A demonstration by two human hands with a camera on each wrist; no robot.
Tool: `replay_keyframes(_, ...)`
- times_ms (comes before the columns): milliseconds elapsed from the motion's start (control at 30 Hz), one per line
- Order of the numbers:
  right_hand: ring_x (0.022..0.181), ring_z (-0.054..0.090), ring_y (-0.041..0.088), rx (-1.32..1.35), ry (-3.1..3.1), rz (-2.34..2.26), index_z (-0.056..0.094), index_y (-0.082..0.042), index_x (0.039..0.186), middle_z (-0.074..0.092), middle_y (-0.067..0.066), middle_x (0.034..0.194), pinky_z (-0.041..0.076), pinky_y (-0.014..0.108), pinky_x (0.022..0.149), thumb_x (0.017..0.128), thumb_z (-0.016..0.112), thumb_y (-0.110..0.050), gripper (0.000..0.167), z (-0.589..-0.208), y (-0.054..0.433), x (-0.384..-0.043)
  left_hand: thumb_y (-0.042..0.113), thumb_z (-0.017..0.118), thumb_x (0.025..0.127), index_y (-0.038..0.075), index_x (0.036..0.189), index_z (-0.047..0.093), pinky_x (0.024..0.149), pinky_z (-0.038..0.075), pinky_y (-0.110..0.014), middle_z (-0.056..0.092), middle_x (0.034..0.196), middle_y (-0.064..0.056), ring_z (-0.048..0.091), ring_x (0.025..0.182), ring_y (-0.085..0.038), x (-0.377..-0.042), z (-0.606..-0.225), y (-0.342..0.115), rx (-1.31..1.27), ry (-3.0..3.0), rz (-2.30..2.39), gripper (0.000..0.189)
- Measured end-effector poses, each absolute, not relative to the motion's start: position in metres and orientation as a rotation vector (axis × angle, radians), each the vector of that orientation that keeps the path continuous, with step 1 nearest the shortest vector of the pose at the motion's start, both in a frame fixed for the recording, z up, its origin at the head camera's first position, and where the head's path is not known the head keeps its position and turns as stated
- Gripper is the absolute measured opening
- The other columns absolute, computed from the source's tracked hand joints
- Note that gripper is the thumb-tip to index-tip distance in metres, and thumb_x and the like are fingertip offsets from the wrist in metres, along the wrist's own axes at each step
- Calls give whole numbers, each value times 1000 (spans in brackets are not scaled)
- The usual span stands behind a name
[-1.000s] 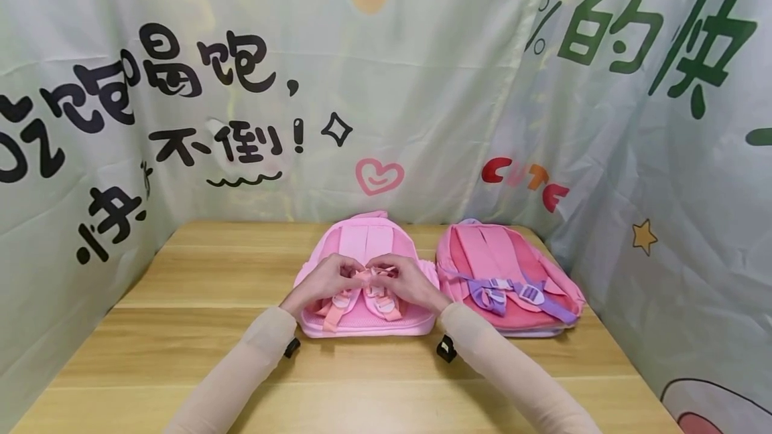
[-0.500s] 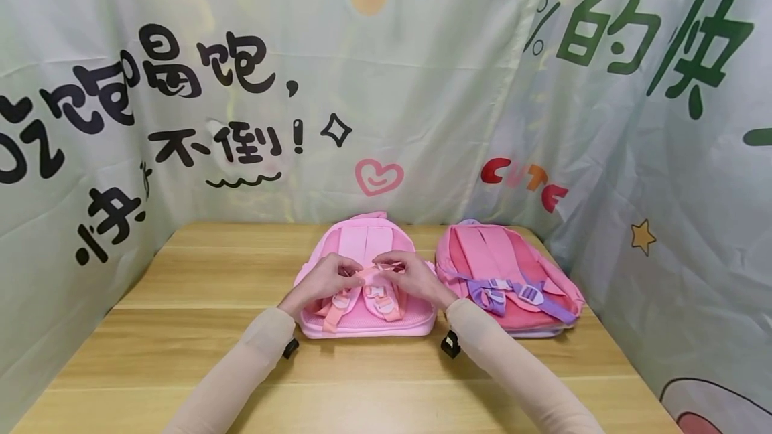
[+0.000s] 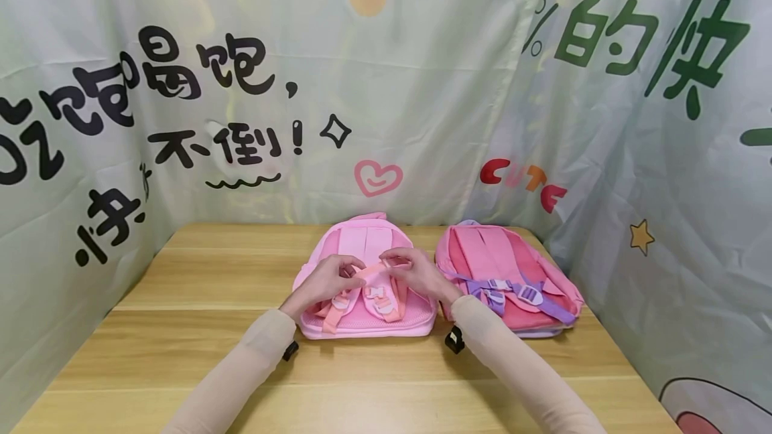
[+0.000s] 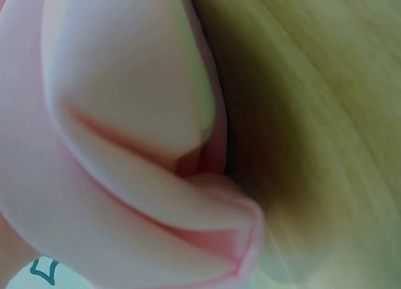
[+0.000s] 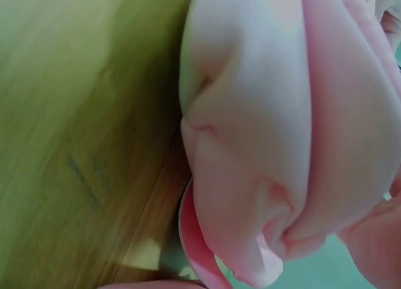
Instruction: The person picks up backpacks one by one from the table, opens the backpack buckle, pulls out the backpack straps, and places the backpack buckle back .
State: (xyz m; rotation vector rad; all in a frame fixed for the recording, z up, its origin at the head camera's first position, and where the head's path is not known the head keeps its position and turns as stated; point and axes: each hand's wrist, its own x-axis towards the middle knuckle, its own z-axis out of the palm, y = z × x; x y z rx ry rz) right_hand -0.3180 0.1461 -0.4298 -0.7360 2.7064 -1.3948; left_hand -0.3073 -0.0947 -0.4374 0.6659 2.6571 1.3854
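A light pink backpack (image 3: pixel 369 325) lies back-side up on the table in the head view, its shoulder straps drawn in toward the middle. Across them runs a coral webbing strap (image 3: pixel 370 268), stretched between both hands. My left hand (image 3: pixel 328 281) pinches it at the left; at the right, my right hand (image 3: pixel 419 274) pinches the strap with thumb and fingers. Below the stretch sits a pale buckle (image 3: pixel 376 292). Folds of the backpack's side (image 4: pixel 125 69) fill much of the left wrist view, and similar pink fabric (image 5: pixel 250 113) fills the right wrist view; neither shows the fingertips.
Close on the right lies a second, darker pink backpack (image 3: pixel 482 246) with purple straps (image 3: pixel 545 303) tied across its back. Both bags are on a wooden table (image 3: pixel 362 387). A printed curtain (image 3: pixel 422 86) hangs behind and at both sides.
My right hand has drawn away to the right and slightly up, so a longer length of coral strap shows between the hands. My left hand has stayed nearly in place.
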Motion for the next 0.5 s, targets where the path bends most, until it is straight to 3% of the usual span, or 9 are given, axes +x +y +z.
replay_keyframes(500,118,60,25,-736,2688,-1381,69,-14,121,67,3,122,50,43,99,90,71,-14,31,-428,158,-324,22,79,82,12,110,74,57,49,-28,66,79,0,59,66,-10,-305,-438,-93,618,2712,1345,29)
